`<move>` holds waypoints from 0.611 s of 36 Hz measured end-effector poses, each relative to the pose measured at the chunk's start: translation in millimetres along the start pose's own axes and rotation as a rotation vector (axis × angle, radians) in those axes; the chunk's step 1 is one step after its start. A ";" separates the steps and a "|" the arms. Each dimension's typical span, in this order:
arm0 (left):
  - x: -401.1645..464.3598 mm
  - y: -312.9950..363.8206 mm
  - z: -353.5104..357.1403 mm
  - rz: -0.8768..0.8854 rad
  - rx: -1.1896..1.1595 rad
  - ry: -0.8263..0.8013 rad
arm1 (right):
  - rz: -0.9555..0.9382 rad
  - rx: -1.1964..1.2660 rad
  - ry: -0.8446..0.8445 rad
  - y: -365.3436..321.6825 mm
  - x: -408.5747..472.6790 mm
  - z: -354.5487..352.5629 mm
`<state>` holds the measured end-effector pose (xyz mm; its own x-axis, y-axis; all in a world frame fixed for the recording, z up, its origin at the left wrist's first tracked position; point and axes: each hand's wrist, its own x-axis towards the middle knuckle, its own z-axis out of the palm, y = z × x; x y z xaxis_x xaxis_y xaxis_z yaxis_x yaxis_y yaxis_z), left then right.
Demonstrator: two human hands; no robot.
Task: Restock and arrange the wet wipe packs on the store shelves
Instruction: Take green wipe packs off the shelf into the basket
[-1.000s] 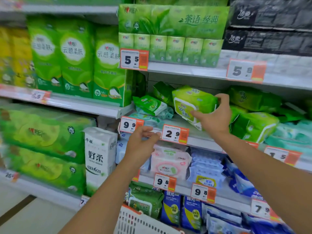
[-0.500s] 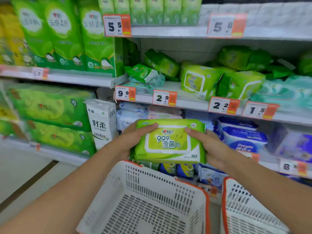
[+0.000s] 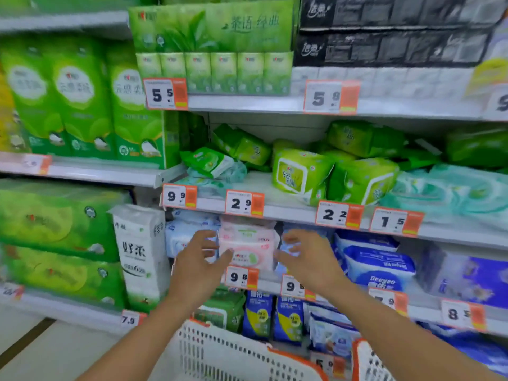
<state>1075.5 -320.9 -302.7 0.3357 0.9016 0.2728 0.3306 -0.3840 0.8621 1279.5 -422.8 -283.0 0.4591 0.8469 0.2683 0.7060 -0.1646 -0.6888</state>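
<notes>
Pink and white, the wet wipe pack (image 3: 248,247) sits on the shelf (image 3: 275,281) behind the 9.8 price tag (image 3: 241,276), and your two hands are raised on either side of it. Your left hand (image 3: 196,266) is at the pack's left edge with its fingers spread and loosely bent, holding nothing; motion blur hides whether the thumb touches the wrapper. Your right hand (image 3: 308,261) is just beside the pack's right edge, fingers likewise apart and empty. One shelf up, lime green wipe packs (image 3: 301,174) lie tilted and jumbled above the 2.2 tag (image 3: 338,215), with pale teal packs (image 3: 450,192) to their right. Below your forearms, two white baskets (image 3: 233,356) with orange rims stand side by side.
</notes>
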 end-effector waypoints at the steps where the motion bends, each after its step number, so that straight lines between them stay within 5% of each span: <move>1: 13.7 26.5 1.9 0.084 -0.042 0.035 | -0.062 0.081 0.159 -14.0 11.0 -20.9; 3: 47.0 72.5 9.4 0.244 -0.069 0.042 | -0.148 0.158 0.371 -29.4 37.4 -57.6; 6: 111.2 117.9 32.4 0.331 0.006 -0.031 | -0.062 0.052 0.443 -36.0 80.8 -86.8; 11: 195.3 128.0 76.0 -0.002 0.078 -0.283 | 0.113 -0.188 0.378 -33.1 134.8 -90.3; 15: 224.9 111.7 108.4 -0.248 -0.280 -0.364 | 0.163 -0.387 0.337 -27.4 159.7 -83.8; 18: 236.3 98.8 126.8 -0.276 -0.341 -0.256 | 0.061 -0.505 0.348 -14.7 156.5 -75.9; 22: 254.7 100.3 125.6 -0.277 -0.403 -0.331 | -0.149 -0.372 0.456 10.1 141.5 -64.8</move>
<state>1305.0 -154.8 -200.4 0.5634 0.8225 -0.0778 0.1061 0.0213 0.9941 1386.5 -337.4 -208.4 0.4672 0.5861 0.6620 0.8840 -0.2956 -0.3621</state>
